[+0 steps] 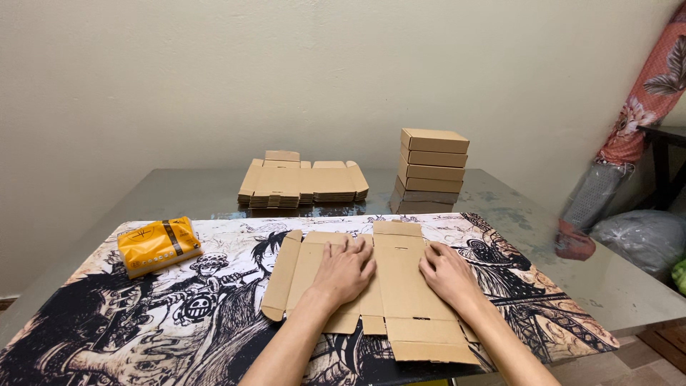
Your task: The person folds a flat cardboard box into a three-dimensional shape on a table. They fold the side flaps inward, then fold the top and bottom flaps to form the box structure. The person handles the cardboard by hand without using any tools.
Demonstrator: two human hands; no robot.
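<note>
A flat, unfolded brown cardboard box blank (400,286) lies on the printed black-and-white desk mat (179,314). My left hand (344,271) rests palm down on its left panel, fingers spread. On the right side of the blank, my right hand (446,271) presses flat near the centre panel. Neither hand grips anything. The near flap of the blank is slightly raised at the table's front edge.
A stack of flat cardboard blanks (300,182) sits at the back centre of the glass table (614,286). Several folded boxes (432,161) are piled to its right. A yellow packet (157,245) lies on the mat's left. Bags and a patterned cloth (643,100) stand at right.
</note>
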